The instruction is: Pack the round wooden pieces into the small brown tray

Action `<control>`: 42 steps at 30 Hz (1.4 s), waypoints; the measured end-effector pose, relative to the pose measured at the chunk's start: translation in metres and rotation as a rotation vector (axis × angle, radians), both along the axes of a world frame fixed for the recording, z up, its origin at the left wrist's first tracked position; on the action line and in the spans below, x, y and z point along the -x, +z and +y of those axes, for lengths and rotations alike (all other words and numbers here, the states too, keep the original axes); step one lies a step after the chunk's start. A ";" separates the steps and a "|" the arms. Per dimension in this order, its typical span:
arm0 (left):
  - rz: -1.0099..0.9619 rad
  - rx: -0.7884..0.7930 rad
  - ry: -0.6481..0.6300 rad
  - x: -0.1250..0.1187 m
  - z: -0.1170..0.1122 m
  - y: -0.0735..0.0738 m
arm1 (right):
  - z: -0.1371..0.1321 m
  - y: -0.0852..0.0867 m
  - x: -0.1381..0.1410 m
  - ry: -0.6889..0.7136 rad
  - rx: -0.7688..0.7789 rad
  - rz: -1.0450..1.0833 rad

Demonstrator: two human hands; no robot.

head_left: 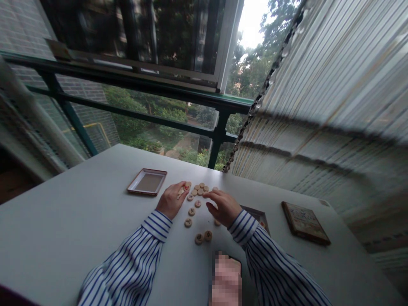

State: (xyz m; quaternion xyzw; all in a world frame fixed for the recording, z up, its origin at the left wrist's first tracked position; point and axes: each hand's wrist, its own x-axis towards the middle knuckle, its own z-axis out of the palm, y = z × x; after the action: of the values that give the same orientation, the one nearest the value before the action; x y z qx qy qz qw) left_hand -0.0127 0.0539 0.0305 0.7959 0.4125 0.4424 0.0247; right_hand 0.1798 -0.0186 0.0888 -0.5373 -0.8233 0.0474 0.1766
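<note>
Farthest left on the white table point(79, 229) lies a shallow tray point(142, 192) with a reddish rim, and we place everything else from it.

Just right of the tray, our left hand point(170, 200) rests on the tabletop in a blue-striped sleeve point(140, 250). Its thumb and fingertips are closed around a red-marked disc point(184, 188), held at the edge of the heap.

Further right of the tray, about level with its near edge, sit the wooden discs point(199, 191). They are pale round pieces bunched close together, some touching. A few strays point(191, 211) trail from the heap toward us, ending in a pair point(203, 237) lying side by side.

Right of the tray beyond the heap, our right hand point(224, 208) lies palm down with its fingers bent. The fingertips point(208, 195) touch the nearest discs. We cannot tell whether this hand grips any of them or only rests on them.

Still further right, a second tray point(257, 213) shows only in part, since the right sleeve point(270, 267) covers most of it.

Well apart from the first tray, near the table's right edge, lies a flat brown box point(305, 222) with a pale printed top.
</note>
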 end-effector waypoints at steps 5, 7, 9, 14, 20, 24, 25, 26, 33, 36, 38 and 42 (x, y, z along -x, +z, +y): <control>0.010 -0.011 -0.048 -0.008 -0.006 0.006 | -0.008 0.003 -0.004 -0.016 -0.008 0.009; 0.006 -0.015 -0.059 -0.012 -0.009 0.009 | -0.012 0.005 -0.005 -0.017 -0.007 0.021; 0.002 -0.018 -0.067 -0.015 -0.011 0.011 | -0.016 0.007 -0.006 -0.019 -0.012 0.030; 0.006 -0.032 -0.102 -0.023 -0.018 0.018 | -0.024 0.009 -0.011 -0.027 -0.033 0.032; 0.019 -0.027 -0.149 -0.034 -0.027 0.026 | -0.033 0.011 -0.018 -0.043 -0.068 0.021; 0.020 0.012 -0.156 -0.042 -0.032 0.030 | -0.040 0.011 -0.024 -0.064 -0.081 0.043; 0.014 0.020 -0.163 -0.045 -0.033 0.030 | -0.041 0.011 -0.025 -0.070 -0.083 0.046; 0.007 0.029 -0.173 -0.047 -0.034 0.030 | -0.042 0.010 -0.027 -0.077 -0.085 0.048; -0.026 0.062 -0.243 -0.062 -0.039 0.029 | -0.049 0.009 -0.040 -0.101 -0.100 0.083; -0.024 0.054 -0.240 -0.068 -0.042 0.031 | -0.052 0.009 -0.045 -0.112 -0.089 0.081; -0.031 0.062 -0.255 -0.071 -0.044 0.032 | -0.053 0.008 -0.048 -0.120 -0.068 0.076; -0.055 0.084 -0.294 -0.078 -0.047 0.034 | -0.057 0.007 -0.054 -0.136 -0.050 0.085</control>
State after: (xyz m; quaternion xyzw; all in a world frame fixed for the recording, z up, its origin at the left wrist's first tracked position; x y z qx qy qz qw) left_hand 0.0649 0.0071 0.0645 0.8336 0.3090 0.4380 0.1337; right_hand 0.2340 -0.0751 0.0960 -0.5848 -0.7778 0.0374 0.2273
